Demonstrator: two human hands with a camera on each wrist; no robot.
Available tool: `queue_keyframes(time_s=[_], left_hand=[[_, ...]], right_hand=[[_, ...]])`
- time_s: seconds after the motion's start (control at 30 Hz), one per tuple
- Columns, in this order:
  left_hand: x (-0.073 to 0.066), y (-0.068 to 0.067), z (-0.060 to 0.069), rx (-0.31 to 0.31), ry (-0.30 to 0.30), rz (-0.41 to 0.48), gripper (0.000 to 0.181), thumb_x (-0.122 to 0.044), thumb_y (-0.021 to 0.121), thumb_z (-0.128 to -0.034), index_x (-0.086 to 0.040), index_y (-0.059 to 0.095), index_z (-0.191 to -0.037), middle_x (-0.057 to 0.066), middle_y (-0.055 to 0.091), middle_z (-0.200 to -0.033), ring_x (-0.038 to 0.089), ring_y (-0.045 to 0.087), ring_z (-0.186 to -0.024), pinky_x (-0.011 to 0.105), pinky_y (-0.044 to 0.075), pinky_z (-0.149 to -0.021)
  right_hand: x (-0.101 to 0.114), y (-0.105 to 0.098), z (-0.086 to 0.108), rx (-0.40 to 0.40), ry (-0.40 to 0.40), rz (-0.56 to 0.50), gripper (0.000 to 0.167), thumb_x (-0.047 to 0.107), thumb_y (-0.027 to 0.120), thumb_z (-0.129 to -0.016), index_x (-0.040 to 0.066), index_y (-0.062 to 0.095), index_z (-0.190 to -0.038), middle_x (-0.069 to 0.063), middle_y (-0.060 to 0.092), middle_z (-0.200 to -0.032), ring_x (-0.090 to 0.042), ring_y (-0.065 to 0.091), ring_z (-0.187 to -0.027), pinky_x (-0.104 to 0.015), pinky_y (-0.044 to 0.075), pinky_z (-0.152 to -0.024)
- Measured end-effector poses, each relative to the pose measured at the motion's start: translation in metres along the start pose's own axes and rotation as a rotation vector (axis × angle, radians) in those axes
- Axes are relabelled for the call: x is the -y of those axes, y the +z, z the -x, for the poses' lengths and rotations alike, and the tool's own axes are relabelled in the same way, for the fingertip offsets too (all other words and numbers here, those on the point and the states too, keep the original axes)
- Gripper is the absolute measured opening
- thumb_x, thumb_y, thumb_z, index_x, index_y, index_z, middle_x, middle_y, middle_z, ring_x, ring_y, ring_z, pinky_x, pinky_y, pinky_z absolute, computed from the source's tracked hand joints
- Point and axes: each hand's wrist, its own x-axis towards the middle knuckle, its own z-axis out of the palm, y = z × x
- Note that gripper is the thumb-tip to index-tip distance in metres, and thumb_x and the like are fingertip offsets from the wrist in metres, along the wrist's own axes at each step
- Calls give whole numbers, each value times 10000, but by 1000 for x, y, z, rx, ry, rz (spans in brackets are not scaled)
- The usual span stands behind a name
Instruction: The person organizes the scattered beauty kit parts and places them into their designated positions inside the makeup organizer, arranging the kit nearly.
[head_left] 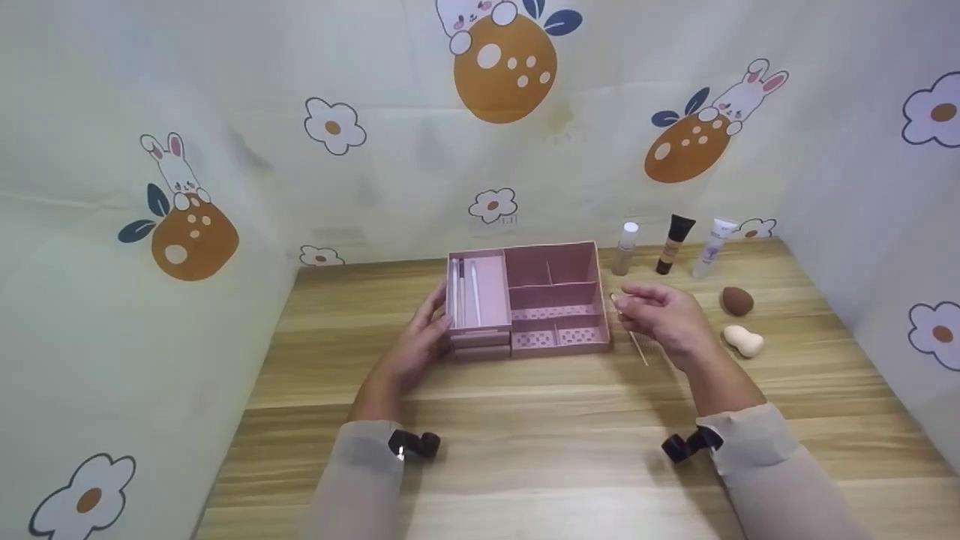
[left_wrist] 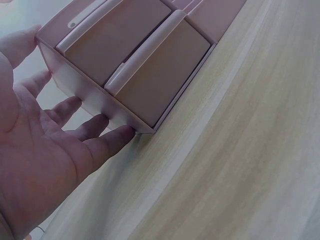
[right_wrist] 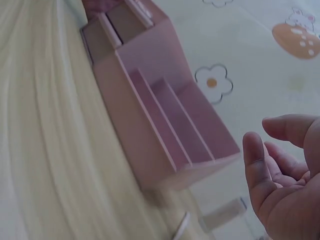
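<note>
A pink desktop organizer (head_left: pixel 480 296) stands on the table, with two drawers at its left front and open compartments on its right. Several slim makeup brushes (head_left: pixel 474 292) lie on its left top. My left hand (head_left: pixel 420 341) touches the organizer's left side, fingers spread and fairly straight along the wall in the left wrist view. Right of the organizer, my right hand (head_left: pixel 667 322) hovers with loosely bent fingers; in the right wrist view, thumb and fingertips are apart with nothing between them. A thin stick, perhaps a brush (head_left: pixel 639 351), lies beneath it, partly hidden by the hand.
At the back right stand a clear white-capped bottle (head_left: pixel 624 251), a black-capped tube (head_left: pixel 673 246) and a white tube (head_left: pixel 714 249). A brown makeup sponge (head_left: pixel 737 301) and a cream sponge (head_left: pixel 744 341) lie nearer. Printed cloth (head_left: pixel 405 172) walls surround the wooden table (head_left: pixel 525 427).
</note>
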Motion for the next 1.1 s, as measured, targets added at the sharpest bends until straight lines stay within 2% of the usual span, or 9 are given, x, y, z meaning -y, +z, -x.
queue_keyframes(time_s=[0.13,0.33,0.47,0.63,0.87,1.1], left_hand=[[-1,1,-1,11,9,11,701,-264,539,-1118,-376,193,-1717,51,135,-1808,394,313,-1619,572,322,-1322],[-2,1,0,-3,5,-3,690,-276,567,-1108,-414,240,-1699,27,165,-1804,362,360,-1602,539,352,-1314],[-1,1,0,-15,-5,-20,690,-314,591,-1097,-453,258,-1685,20,177,-1803,369,369,-1598,556,352,-1309],[-1,1,1,-16,-8,-34,695,-327,595,-1094,-462,253,-1684,21,158,-1809,366,349,-1609,557,342,-1312],[-1,4,0,27,35,42,675,-227,517,-1126,-329,208,-1717,52,145,-1796,368,295,-1622,564,315,-1328],[-2,3,1,-1,12,16,673,-269,554,-1113,-387,246,-1700,15,182,-1793,344,360,-1599,536,366,-1308]], right_hand=[[-7,-15,2,-14,-8,22,450,81,778,-975,-19,622,-1384,47,804,-991,-81,771,-874,-234,666,-836],[-16,-28,2,-19,-12,10,414,106,803,-962,5,644,-1331,53,808,-979,-105,778,-880,-262,672,-860],[-22,-32,0,-24,2,16,541,102,797,-966,-73,572,-1426,38,797,-1005,-108,777,-905,-297,665,-928],[-33,-37,-3,-40,38,85,670,116,776,-985,-109,463,-1533,54,777,-1026,-94,764,-931,-266,662,-898],[-48,-41,-9,-56,80,158,620,91,733,-1004,-72,477,-1545,49,780,-1052,-79,747,-894,-237,653,-802],[-56,-40,-12,-35,39,305,576,51,745,-969,-122,533,-1475,-30,807,-1106,-32,735,-865,-197,635,-747]])
